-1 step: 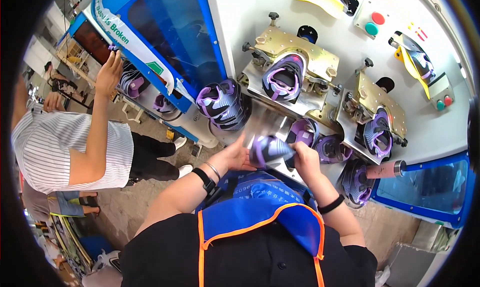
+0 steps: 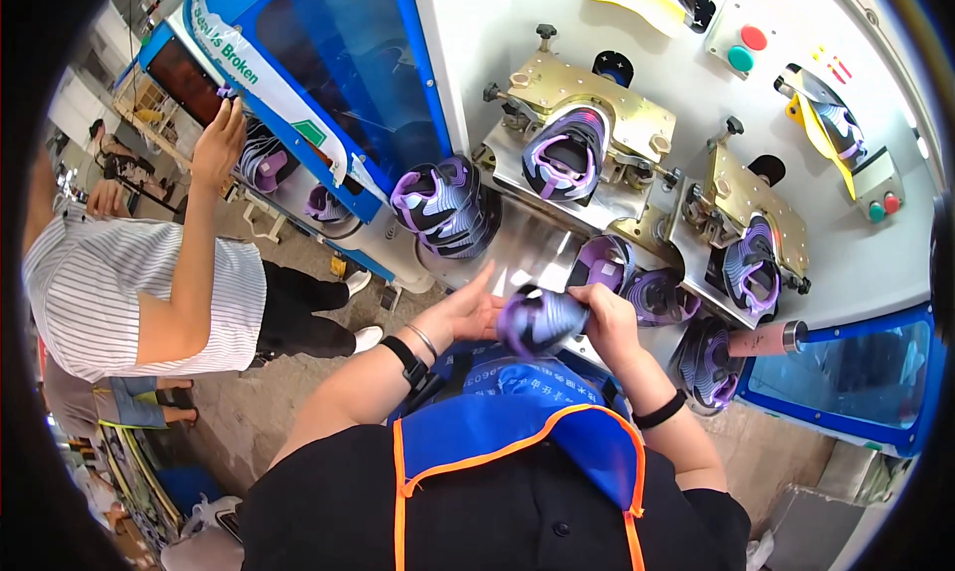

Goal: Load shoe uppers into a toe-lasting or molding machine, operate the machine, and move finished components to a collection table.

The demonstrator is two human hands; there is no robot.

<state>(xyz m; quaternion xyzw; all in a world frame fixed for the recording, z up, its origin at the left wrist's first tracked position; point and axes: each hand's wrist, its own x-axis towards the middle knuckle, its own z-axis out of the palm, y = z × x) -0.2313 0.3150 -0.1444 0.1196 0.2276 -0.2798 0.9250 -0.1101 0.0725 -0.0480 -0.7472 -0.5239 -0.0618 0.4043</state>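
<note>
A purple, grey-blue and black shoe upper, blurred by motion, is in front of my apron. My right hand pinches it at its right end. Beside its left end is my left hand, thumb raised and fingers stretched out; whether the fingertips touch the upper I cannot tell. Just beyond, more uppers lie on the machine's metal ledge. One upper sits on the left metal fixture, another on the right fixture.
Stacked uppers stand at the ledge's left end. A pink cylindrical bottle lies at the right, by a loose upper. Red and green buttons are on the back panel. A co-worker in a striped shirt stands at the left.
The shoe upper has turned in my right hand, now showing a rounder, broader side. My right hand has shifted slightly left; my left hand is almost unmoved.
</note>
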